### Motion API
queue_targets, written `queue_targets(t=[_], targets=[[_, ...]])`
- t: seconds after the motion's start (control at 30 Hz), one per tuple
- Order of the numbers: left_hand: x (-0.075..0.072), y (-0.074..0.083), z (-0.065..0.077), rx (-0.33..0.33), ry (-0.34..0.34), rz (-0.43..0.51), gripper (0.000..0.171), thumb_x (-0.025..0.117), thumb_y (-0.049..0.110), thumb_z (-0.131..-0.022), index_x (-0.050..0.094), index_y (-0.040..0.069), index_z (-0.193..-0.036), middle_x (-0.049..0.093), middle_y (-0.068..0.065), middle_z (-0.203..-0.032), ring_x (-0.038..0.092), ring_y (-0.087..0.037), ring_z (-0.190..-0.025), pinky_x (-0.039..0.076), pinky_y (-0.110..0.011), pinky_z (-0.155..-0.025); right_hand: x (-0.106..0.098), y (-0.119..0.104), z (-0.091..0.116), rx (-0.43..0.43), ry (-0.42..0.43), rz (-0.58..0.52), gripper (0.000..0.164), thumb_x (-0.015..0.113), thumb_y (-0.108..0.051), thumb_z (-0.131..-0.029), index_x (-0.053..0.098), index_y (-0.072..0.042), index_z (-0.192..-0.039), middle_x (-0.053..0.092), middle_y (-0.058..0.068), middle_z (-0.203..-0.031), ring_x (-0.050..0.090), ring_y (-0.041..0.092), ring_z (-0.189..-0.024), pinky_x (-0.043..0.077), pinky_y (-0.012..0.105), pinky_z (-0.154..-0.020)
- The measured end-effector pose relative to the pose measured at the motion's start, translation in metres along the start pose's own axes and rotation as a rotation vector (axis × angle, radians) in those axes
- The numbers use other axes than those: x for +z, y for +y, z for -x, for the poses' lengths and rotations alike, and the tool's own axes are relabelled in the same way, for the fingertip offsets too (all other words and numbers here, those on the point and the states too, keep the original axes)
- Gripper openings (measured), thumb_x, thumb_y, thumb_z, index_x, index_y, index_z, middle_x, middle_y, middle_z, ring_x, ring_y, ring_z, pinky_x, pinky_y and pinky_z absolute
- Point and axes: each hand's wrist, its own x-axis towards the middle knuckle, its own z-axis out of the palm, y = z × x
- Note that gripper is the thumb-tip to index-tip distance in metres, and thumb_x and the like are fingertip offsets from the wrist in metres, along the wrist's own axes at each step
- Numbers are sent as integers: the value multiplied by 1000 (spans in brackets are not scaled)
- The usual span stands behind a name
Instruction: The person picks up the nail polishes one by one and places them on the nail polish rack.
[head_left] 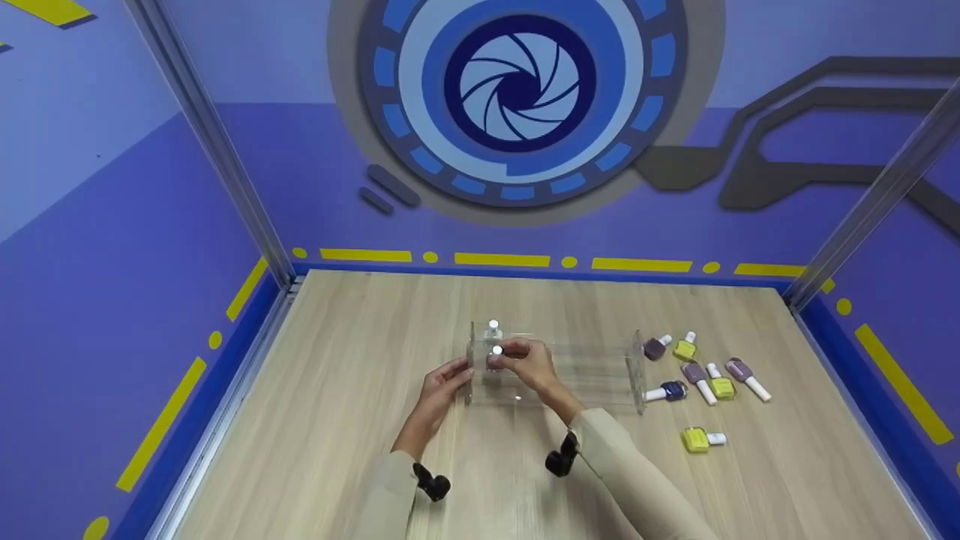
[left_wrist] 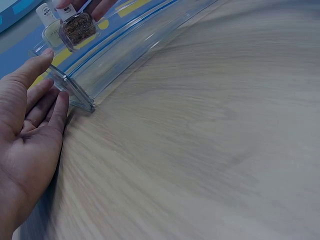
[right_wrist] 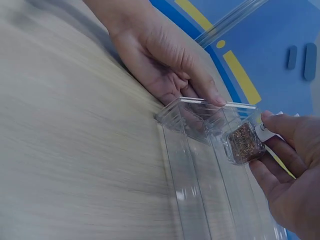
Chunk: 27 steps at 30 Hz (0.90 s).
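My right hand (head_left: 531, 365) pinches a nail polish bottle (right_wrist: 246, 143) with dark, coppery glitter and a white cap. It holds the bottle over the left end of a clear acrylic rack (head_left: 592, 367), thumb at the cap and fingers under the glass. My left hand (left_wrist: 35, 125) grips the rack's left end panel (left_wrist: 75, 90), with the thumb at its edge and the fingers against its outer face. Behind the glitter bottle, a pale, clear-looking nail polish bottle (head_left: 493, 330) with a white cap stands upright in the rack's back left corner.
Right of the rack, several nail polish bottles lie scattered on the wooden table (head_left: 315, 450): a yellow one (head_left: 695, 440) nearest the front, a navy one (head_left: 675, 390) close to the rack's right end panel (head_left: 638, 371), and a mauve one (head_left: 739, 369) farthest right. Patterned walls enclose the table.
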Motion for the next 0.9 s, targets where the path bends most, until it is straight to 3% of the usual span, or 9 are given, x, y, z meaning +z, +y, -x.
queue_targets(t=[0.33,0.67,0.8,0.9], targets=[[1,-2,0,5,-3,1,53,71,22,-97,55,-4,-141,55,-23,-147,60,-11,-122,52,-28,-109,2,6,-1,-15,8,79,20,81,-3,-84,75,5,-102,77,19,-100,74,18,-90,60,21,-79],[0,-3,0,16,2,-6,53,74,22,-95,58,-3,-139,58,-21,-144,60,-12,-123,52,-27,-107,-3,4,0,-23,-48,71,24,79,0,-85,73,6,-107,76,22,-108,72,37,-109,63,34,-89],[0,-2,0,17,1,2,54,74,22,-95,57,-3,-140,58,-21,-144,60,-12,-122,53,-25,-106,-7,0,1,-30,-65,49,27,78,1,-85,71,10,-110,75,26,-110,71,40,-109,62,29,-87],[-1,-3,0,23,-10,7,55,73,21,-96,55,-5,-141,57,-22,-145,60,-11,-122,53,-24,-105,-15,-5,2,-33,-63,32,27,77,-1,-88,70,12,-111,74,28,-110,74,34,-101,60,22,-82]])
